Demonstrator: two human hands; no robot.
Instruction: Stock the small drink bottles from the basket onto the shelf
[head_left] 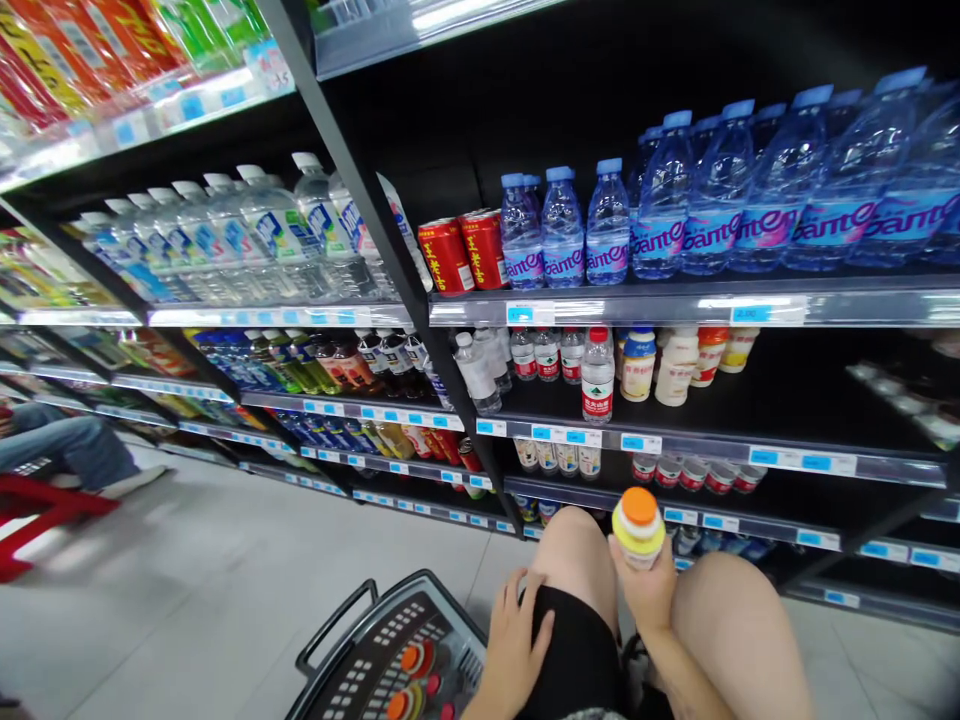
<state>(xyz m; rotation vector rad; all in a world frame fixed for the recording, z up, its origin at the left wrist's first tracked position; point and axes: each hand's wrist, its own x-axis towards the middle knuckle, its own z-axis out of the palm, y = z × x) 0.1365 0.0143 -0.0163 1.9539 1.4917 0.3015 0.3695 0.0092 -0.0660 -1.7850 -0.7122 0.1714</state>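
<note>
A small yellow bottle (638,530) with an orange cap stood upright in the right hand (651,590), whose fingers were wrapped around its lower half; it sat between the person's two bare knees, low in the view at about five o'clock from the centre. The left hand (516,640) lay open and flat on the left thigh, on the hem of black shorts (577,650), holding nothing.

At seven o'clock from the bottle, on the floor (187,590), stood a shopping basket (390,650) with a black handle; a few orange-capped and red-capped bottles showed inside it.

At twelve o'clock from the bottle, similar small yellow bottles (679,365) stood on a black shelf (675,440), next to red-labelled water bottles (598,375). One shelf higher were blue-capped water bottles (607,225) and two red cans (465,252).

Far off at nine o'clock, another person's leg in jeans (67,450) rested beside a red frame (37,510).
</note>
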